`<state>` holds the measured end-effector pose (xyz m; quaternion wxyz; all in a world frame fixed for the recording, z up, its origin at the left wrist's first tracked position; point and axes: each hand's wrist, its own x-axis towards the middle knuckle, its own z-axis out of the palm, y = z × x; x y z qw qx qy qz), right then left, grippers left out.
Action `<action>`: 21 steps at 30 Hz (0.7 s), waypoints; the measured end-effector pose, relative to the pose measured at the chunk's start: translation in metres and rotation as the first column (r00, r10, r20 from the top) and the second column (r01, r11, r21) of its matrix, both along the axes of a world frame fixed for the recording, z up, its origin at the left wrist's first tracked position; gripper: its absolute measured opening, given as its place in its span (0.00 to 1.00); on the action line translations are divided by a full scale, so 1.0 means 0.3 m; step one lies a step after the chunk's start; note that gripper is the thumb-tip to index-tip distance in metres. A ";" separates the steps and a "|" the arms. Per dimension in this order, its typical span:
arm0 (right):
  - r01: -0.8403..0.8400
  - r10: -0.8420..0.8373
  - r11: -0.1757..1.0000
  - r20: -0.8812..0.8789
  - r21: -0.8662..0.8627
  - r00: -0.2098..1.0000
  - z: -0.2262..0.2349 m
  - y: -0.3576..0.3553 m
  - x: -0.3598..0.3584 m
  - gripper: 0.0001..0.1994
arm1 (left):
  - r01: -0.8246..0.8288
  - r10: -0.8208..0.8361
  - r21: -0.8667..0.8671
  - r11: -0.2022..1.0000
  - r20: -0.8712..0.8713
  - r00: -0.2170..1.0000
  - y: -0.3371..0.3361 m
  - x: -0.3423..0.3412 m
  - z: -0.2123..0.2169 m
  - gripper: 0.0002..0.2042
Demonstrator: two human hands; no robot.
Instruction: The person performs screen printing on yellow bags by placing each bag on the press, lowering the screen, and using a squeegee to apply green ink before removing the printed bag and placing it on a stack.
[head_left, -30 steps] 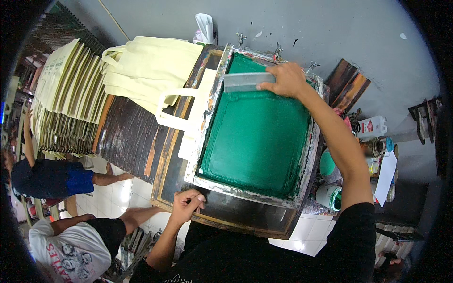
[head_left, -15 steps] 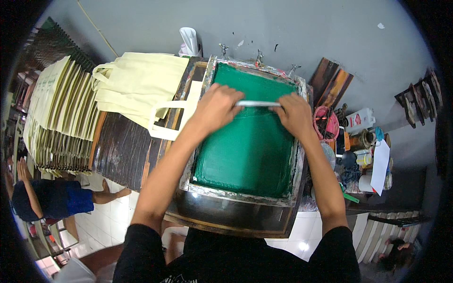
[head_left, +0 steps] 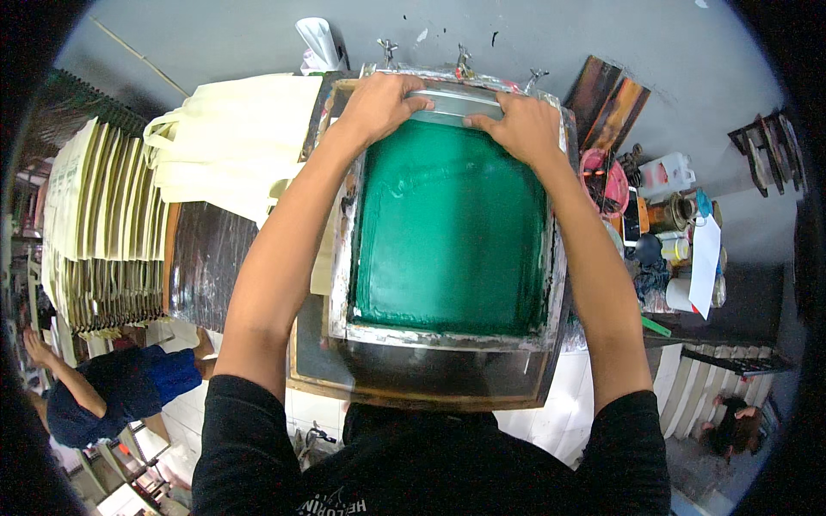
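Note:
A silk-screen frame [head_left: 430, 338] lies on the dark table in front of me, its green mesh [head_left: 456, 232] coated with ink. At the frame's far end, both hands hold a wide metal squeegee [head_left: 456, 101]. My left hand [head_left: 379, 105] is closed on its left end, thumb on the near side. My right hand [head_left: 522, 126] grips the right end the same way. The squeegee's lower edge meets the far part of the green area. Pale yellow cloth shows beside the frame, mostly hidden by my left forearm.
Pale yellow tote bags [head_left: 245, 129] lie on the left, beside a rack of hanging bags [head_left: 95, 198]. Metal clamps [head_left: 463, 60] stand behind the frame. On the right are a pink basket [head_left: 616, 187], a phone [head_left: 633, 219], and jars. Another person [head_left: 112, 391] is at lower left.
Both hands have pushed the squeegee away from me, from the upper part of the mesh to the frame's far end. The squeegee now shows its broad face. The view has shifted slightly.

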<state>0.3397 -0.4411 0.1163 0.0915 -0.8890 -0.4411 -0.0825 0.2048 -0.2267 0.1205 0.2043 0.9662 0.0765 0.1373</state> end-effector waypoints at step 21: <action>-0.011 0.006 0.998 -0.091 -0.057 0.996 -0.013 -0.311 -0.478 0.29 | 0.004 -0.007 -0.116 0.993 -0.023 1.000 -0.334 -0.512 -0.017 0.15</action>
